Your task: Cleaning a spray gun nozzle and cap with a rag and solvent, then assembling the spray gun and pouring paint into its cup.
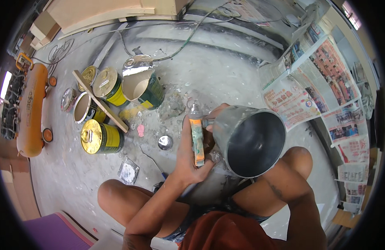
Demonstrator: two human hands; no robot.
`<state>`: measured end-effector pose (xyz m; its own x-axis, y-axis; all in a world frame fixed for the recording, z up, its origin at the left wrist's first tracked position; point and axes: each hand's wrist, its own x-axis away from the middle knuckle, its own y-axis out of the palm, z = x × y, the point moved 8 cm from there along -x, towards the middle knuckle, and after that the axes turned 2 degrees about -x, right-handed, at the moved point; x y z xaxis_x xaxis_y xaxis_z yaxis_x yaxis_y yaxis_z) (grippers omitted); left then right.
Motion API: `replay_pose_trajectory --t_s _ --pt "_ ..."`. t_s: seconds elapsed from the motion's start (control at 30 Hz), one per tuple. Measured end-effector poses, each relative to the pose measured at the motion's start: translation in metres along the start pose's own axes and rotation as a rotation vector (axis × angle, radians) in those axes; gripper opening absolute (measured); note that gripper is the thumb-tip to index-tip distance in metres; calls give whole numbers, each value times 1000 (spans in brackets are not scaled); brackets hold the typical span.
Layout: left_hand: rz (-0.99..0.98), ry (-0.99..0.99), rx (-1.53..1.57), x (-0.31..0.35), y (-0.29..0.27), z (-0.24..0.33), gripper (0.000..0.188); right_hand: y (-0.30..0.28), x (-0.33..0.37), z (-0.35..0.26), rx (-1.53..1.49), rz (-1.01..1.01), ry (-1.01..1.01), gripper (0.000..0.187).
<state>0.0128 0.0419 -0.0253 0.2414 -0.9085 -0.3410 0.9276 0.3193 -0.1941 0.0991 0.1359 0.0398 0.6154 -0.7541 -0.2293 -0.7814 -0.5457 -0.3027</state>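
My left hand (187, 160) is closed around the handle of a spray gun (197, 141), whose body is orange with pale greenish smears and a silver metal end. A wide grey cup (228, 137) sits at the gun's right side, tipped so its dark inside faces me. Reaching from the right beneath the cup, my right hand (218, 111) shows only some fingers on the cup's far side, by the neck where cup and gun meet. The rest of that hand is hidden by the cup.
Several paint cans (101, 137) stand at the left, with a wooden stick (100, 102) across some. An opened can (142, 89) holds beige material. Farther left is an orange air compressor (32, 108). Newspaper sheets (326, 83) cover the right side. A hose (182, 48) crosses the dusty floor.
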Motion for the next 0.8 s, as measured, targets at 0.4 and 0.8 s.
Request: replay_pose_trajectory --t_s 0.4,0.8 --pt "-86 -312 598 -4 21 -6 93 10 9 56 -678 -150 11 8" --pt "58 -272 109 -7 -8 -12 103 2 -3 92 -338 -168 167 50"
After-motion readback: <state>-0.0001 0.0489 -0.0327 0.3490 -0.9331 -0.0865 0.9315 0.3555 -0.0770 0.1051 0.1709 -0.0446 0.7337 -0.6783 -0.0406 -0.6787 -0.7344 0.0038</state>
